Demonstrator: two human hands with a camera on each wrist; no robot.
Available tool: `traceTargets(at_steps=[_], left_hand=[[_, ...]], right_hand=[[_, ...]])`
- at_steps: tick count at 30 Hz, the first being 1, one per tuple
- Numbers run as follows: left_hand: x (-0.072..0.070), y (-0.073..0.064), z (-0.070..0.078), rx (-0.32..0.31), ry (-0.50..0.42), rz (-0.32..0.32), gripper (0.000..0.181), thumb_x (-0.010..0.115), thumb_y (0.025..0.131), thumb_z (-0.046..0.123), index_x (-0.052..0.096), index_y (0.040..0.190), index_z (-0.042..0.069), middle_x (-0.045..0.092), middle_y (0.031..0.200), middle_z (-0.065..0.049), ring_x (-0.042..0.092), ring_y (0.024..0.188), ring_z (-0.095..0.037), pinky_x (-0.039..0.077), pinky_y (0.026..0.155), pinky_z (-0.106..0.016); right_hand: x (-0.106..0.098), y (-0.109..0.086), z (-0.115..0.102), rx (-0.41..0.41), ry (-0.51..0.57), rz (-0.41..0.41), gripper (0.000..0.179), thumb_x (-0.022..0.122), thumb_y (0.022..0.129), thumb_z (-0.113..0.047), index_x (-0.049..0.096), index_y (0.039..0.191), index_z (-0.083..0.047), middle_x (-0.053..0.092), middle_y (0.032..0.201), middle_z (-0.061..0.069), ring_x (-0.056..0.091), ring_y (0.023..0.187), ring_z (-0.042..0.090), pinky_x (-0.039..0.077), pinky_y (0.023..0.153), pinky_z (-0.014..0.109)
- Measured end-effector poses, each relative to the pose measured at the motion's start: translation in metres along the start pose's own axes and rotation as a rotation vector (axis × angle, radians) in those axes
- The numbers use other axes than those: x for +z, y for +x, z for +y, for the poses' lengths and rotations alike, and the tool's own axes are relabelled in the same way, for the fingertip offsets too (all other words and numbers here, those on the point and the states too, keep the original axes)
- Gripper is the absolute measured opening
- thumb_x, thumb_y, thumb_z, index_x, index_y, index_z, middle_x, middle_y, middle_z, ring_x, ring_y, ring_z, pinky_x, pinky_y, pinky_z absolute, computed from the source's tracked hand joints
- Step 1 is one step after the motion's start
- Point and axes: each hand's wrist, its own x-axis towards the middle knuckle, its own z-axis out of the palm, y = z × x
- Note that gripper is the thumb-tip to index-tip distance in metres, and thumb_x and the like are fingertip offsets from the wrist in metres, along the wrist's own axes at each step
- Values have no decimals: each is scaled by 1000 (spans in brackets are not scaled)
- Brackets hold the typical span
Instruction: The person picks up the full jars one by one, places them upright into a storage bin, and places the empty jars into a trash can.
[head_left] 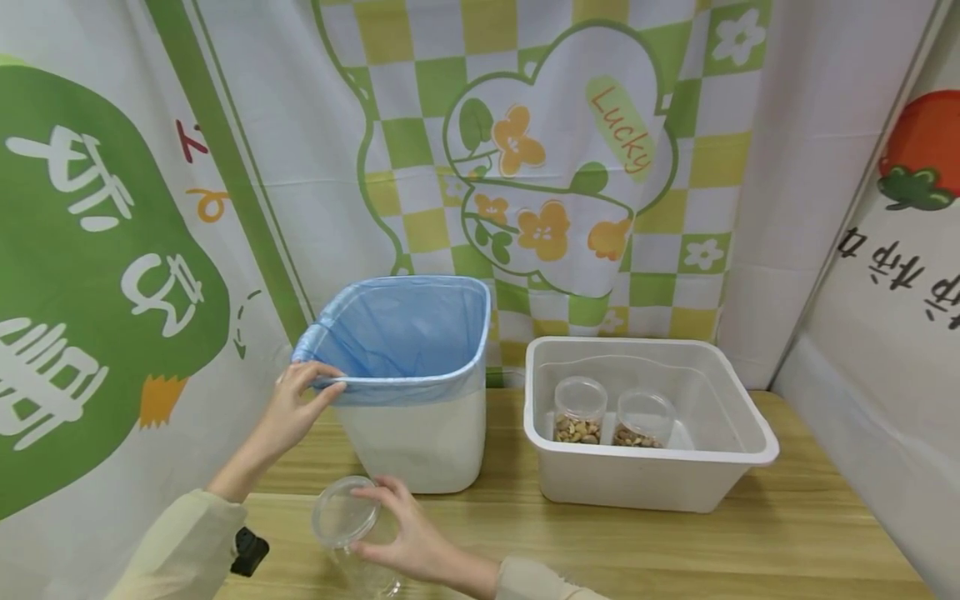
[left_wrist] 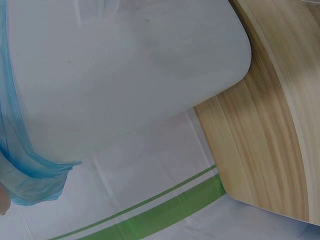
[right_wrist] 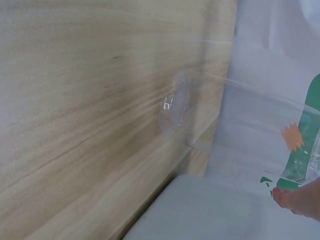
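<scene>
My left hand (head_left: 291,410) grips the front left rim of a white trash bin (head_left: 423,442), over its blue liner bag (head_left: 397,333). The liner's loose edge (left_wrist: 42,187) hangs beside a fingertip in the left wrist view. Down in front of the bin, my right hand (head_left: 416,537) holds a clear plastic jar (head_left: 345,515) between thumb and fingers. The jar is tilted, its round top toward the head camera, and I see no contents in it. In the right wrist view its transparent base (right_wrist: 172,110) appears against the wood.
A white plastic tub (head_left: 622,475) stands right of the bin, holding two clear jars, one (head_left: 579,412) beside the other (head_left: 643,419), both with nuts inside. The wooden tabletop (head_left: 600,542) runs beneath everything. Printed curtains (head_left: 420,150) close off the back and sides.
</scene>
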Motion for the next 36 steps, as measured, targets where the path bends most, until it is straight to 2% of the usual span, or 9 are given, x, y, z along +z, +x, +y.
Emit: traceTargets(at_steps=[4, 12, 25, 36], left_hand=[[-1, 0, 1, -3, 5, 3, 8, 58, 79, -1, 59, 87, -1, 60, 86, -16, 36, 91, 1, 22, 85, -50], [-1, 0, 1, 10, 10, 15, 8, 59, 78, -1, 59, 86, -2, 60, 84, -15, 36, 90, 2, 24, 84, -47], [-1, 1, 2, 3, 10, 4, 8, 59, 79, -2, 60, 87, -2, 60, 85, -15, 36, 90, 1, 23, 85, -48], [2, 0, 0, 6, 8, 8, 7, 59, 79, 0, 59, 86, -1, 60, 85, -15, 37, 90, 1, 23, 84, -47]], right_hand=[[7, 0, 2, -12, 0, 25, 60, 65, 78, -33, 37, 131, -25, 32, 133, 11, 38, 118, 28, 42, 85, 41], [16, 1, 7, -188, -70, 118, 65, 71, 74, -25, 35, 128, -16, 41, 122, 1, 43, 113, 13, 40, 90, 28], [19, -2, 8, -244, -101, 166, 68, 75, 70, -20, 34, 125, -13, 41, 119, 4, 44, 110, 15, 42, 87, 26], [15, -8, 10, -306, -252, 232, 72, 78, 65, -23, 35, 121, -9, 42, 114, 4, 46, 106, 14, 41, 86, 19]])
